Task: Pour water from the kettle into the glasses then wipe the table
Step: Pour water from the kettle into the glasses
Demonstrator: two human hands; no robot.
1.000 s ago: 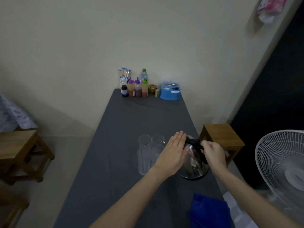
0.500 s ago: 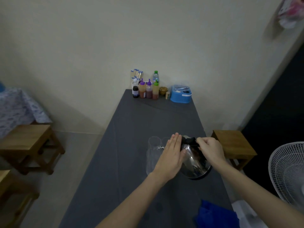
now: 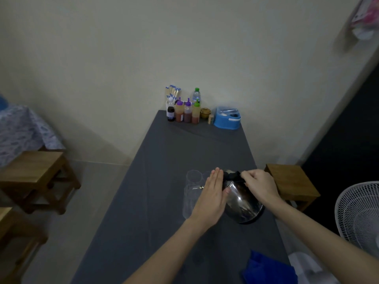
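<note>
Standing along the table's [image 3: 184,152] far end by the wall: sauce bottles [image 3: 187,112], a water bottle [image 3: 196,96], a blue container [image 3: 226,119]. Blue cloth [image 3: 268,269] lies at the near right edge. Wooden stool [image 3: 291,181] and white fan [image 3: 361,214] stand off the right side, another stool [image 3: 34,173] on the left.

Kettle [image 3: 245,201] is mid-table, right of the clear glasses [image 3: 191,191] and raised on a tilt. Left hand [image 3: 211,195] lies between camera and glasses and hides part of them and most of the spout; only the spout tip shows past its edge.

Right hand [image 3: 259,186]: grip clamped round the black handle at the kettle's top. Left hand: fingers straight and together, flat against the kettle's side, no grip closed.

Against a second ago, the kettle leans further toward the glasses and the spout tip sits lower; the left hand stays flat on the steel.

Long axis runs from the base, low and right, up to the lid, far and left. Spout points left, over the glasses.
</note>
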